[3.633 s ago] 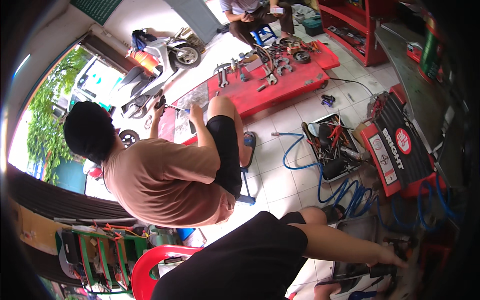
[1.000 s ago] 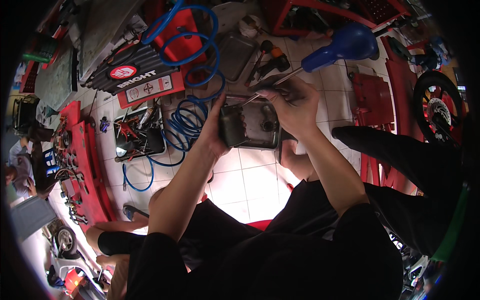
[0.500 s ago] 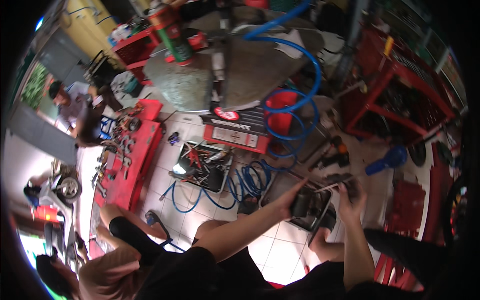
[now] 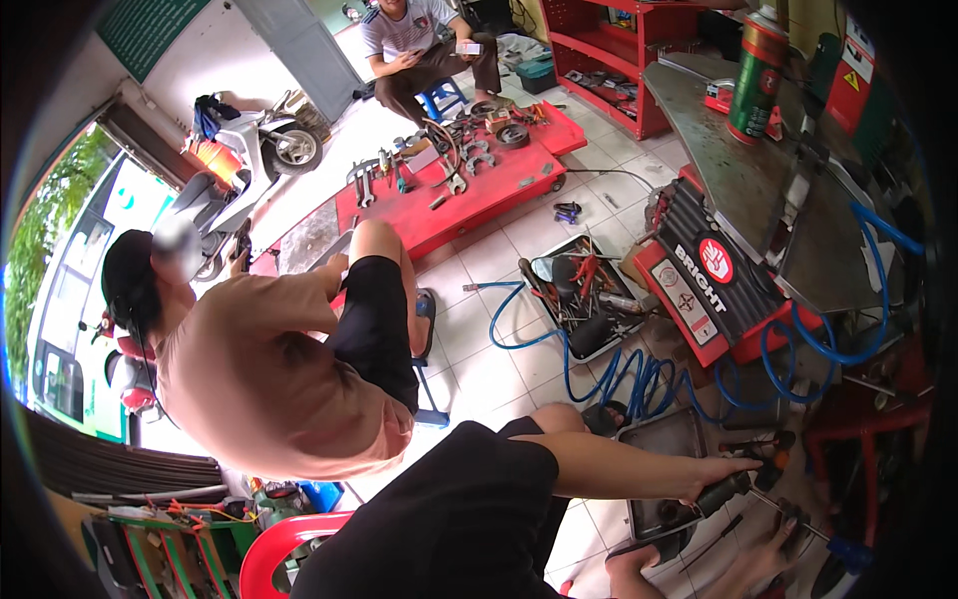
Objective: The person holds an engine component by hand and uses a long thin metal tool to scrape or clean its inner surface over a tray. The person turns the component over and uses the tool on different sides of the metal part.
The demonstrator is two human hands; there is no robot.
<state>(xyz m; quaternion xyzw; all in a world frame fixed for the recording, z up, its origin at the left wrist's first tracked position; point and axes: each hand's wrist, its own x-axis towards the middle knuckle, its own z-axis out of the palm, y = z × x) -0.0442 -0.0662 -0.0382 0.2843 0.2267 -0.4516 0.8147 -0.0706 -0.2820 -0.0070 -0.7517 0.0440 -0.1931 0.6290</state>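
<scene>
Left hand [image 4: 725,473] gripping, right hand [image 4: 766,561] blurred

I have the left fingers curled round a dark cylinder [image 4: 718,496] by the tray [image 4: 661,439]. The right is beside the screwdriver [image 4: 850,555] — I cannot tell if its fingers close. Beyond the blue hose [image 4: 639,387], open tile [image 4: 499,377] reaches the red platform [image 4: 514,175].

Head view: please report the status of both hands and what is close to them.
Left hand gripping dark cylindrical part. Right hand at blue-handled, metal-shafted screwdriver, grip blurred. Dark rectangular tray under left forearm.
</scene>
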